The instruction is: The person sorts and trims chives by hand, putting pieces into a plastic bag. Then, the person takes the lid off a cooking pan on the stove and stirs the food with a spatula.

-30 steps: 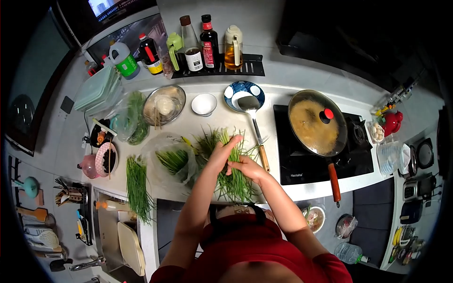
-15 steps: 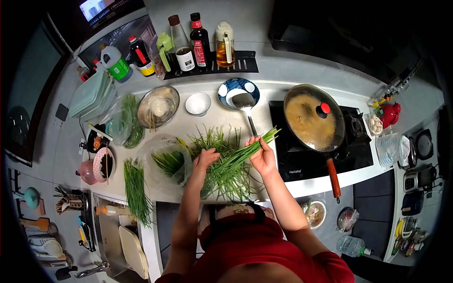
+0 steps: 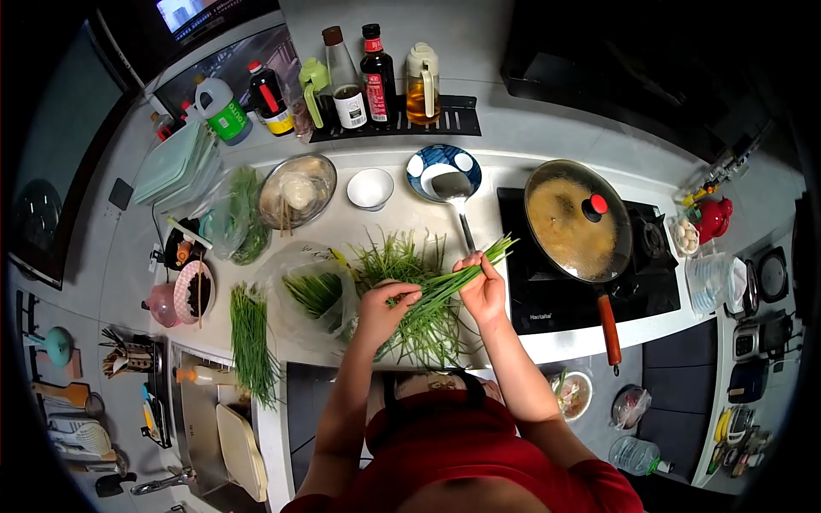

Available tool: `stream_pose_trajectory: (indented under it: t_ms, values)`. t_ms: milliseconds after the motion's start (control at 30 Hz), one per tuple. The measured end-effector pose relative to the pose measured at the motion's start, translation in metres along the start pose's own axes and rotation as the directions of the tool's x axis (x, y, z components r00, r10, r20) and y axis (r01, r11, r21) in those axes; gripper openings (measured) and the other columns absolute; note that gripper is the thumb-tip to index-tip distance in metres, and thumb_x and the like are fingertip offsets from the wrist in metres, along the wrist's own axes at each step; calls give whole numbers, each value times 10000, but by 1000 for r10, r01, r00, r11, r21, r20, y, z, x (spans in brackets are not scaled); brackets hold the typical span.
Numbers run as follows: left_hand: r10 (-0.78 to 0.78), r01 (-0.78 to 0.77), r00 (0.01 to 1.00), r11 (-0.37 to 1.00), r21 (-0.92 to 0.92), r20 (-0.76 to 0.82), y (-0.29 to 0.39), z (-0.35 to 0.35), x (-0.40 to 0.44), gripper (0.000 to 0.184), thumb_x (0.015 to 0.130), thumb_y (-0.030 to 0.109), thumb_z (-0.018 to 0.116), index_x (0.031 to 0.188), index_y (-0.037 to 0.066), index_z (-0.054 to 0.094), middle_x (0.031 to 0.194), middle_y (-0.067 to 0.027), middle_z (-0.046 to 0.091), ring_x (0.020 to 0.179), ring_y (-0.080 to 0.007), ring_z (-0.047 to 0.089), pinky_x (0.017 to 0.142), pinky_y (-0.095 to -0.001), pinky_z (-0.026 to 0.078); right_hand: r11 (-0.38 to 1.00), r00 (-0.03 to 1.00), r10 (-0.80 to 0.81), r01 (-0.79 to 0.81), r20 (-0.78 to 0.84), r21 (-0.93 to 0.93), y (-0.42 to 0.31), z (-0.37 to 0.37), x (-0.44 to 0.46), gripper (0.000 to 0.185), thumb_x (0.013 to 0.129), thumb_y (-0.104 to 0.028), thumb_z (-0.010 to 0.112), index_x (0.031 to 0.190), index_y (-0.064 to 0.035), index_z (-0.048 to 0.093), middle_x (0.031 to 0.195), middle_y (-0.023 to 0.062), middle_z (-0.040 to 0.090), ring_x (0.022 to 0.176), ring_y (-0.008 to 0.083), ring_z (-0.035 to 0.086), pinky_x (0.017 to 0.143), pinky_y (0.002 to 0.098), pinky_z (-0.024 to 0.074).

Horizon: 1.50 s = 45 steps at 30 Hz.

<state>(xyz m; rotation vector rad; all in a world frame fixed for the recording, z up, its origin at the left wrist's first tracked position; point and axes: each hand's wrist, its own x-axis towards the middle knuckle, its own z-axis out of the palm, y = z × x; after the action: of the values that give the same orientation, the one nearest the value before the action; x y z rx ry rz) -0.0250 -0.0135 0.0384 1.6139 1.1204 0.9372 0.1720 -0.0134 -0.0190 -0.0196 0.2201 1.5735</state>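
Across the desk (image 3: 333, 224) from me, the person's right hand (image 3: 483, 293) is closed around a bunch of green stalks (image 3: 446, 288), its tips slanting up towards the stove (image 3: 556, 299); the left hand (image 3: 389, 310) is at the bunch's other end, fingers bent and drawn narrow, though I cannot tell whether they pinch a stalk; the bunch is above a loose heap of greens (image 3: 423, 338) on the desk; just left of the heap sits a clear bag (image 3: 291, 261) with more greens inside, and beyond it lies a long green bundle (image 3: 251, 338), overhanging the desk's edge; a spatula (image 3: 451, 185) rests its head on the blue-patterned bowl (image 3: 440, 154); a lidded pan (image 3: 571, 224) stands on the stove.
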Motion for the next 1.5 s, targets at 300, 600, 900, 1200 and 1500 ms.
stream_pose_trajectory:
  t_ms: [300,600,900,1200,1500]
  values:
    - [141,-151,986,982,111,92,0,9,7,149,755,72,653,898,32,648,768,-49,591,674,-131,537,583,-259,420,1000,998,12,-12,-64,-1,2,5,-4,170,918,-154,373,876,-46,498,761,45,492,770,189,493,892,370,384]
    - [155,-163,982,984,75,105,0,9,8,161,772,72,625,926,25,636,783,-59,601,682,-132,536,596,-257,420,999,998,0,-3,-68,-38,5,1,-4,163,922,-157,368,872,-47,477,738,47,471,757,187,486,887,366,391]
    - [206,-194,975,972,134,-81,-17,11,12,98,763,77,629,843,20,641,752,-73,600,643,-160,550,578,-262,431,998,999,53,-53,-3,-17,6,-12,-1,179,924,-157,365,846,-37,472,716,32,471,680,156,476,842,346,404]
    - [506,-114,673,792,600,-540,-50,-14,19,128,812,126,577,810,1,604,716,-81,591,556,-191,530,539,-298,433,974,950,-203,221,-238,55,-9,-30,2,254,932,-160,333,773,-16,470,728,78,534,721,203,551,922,416,402]
    - [-158,126,906,986,-105,-394,-50,-8,-28,377,897,192,482,588,-9,561,498,-26,510,452,-69,436,453,-235,349,950,951,-163,223,-265,219,-18,-40,8,232,931,-142,304,813,-1,444,717,100,513,688,219,525,887,425,416]
